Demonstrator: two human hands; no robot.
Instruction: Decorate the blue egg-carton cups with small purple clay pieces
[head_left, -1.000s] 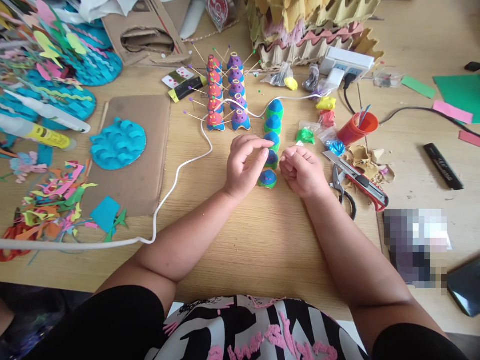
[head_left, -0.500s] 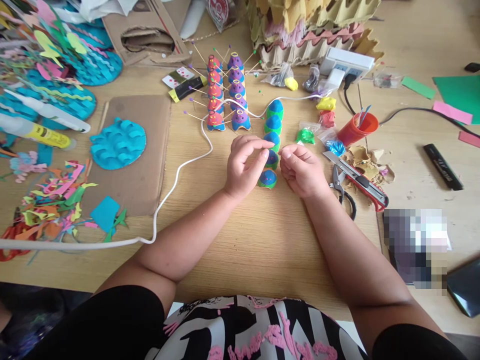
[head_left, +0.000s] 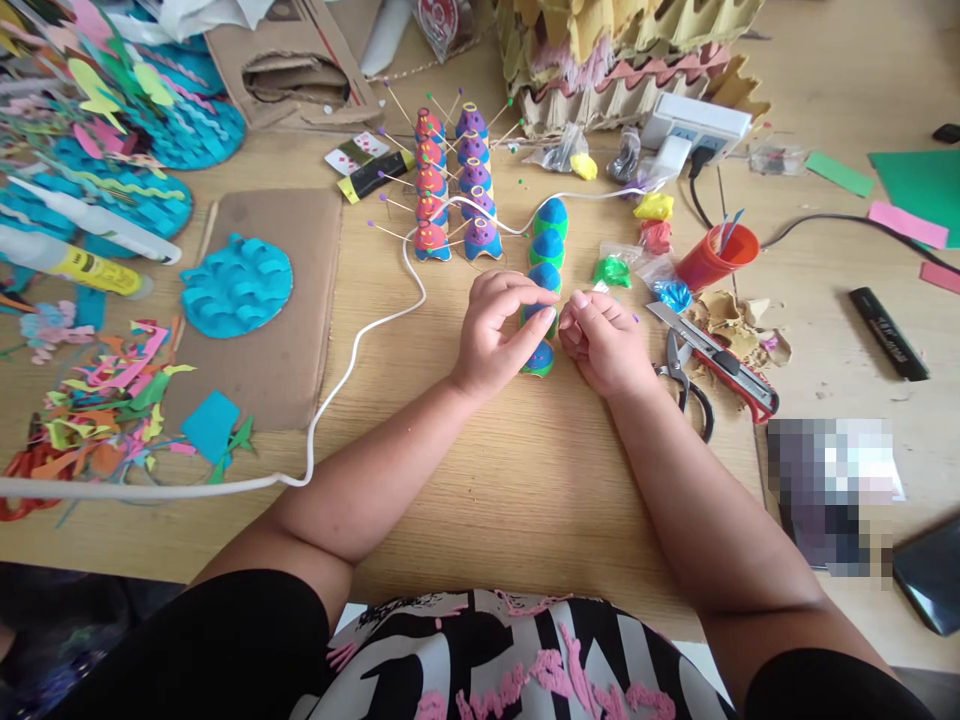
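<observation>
A caterpillar-like strip of blue domes with green bases (head_left: pixel 547 245) stands upright along the table. Over its nearer part is my left hand (head_left: pixel 499 335), its thumb and forefinger curved with a small gap between the tips and nothing visible in it. Just right of the strip, my right hand (head_left: pixel 609 345) has its fingers curled and pinched; anything in them is hidden or too small to name. The fingertips of both hands are close together. Small face marks show on the nearest blue dome (head_left: pixel 538 357).
Red-topped (head_left: pixel 431 240) and purple-topped strips (head_left: pixel 481 238) stand behind left, with a white cable (head_left: pixel 364 335) across. At right are bagged green clay (head_left: pixel 612 271), a red cup (head_left: pixel 716 257), scissors (head_left: pixel 679 375) and a cutter (head_left: pixel 724 362). Cardboard (head_left: pixel 292 370) lies left.
My left hand has shifted slightly right, its fingertips now nearer my right hand and covering more of the strip. My right hand has barely moved. The strip's near end has shifted slightly right.
</observation>
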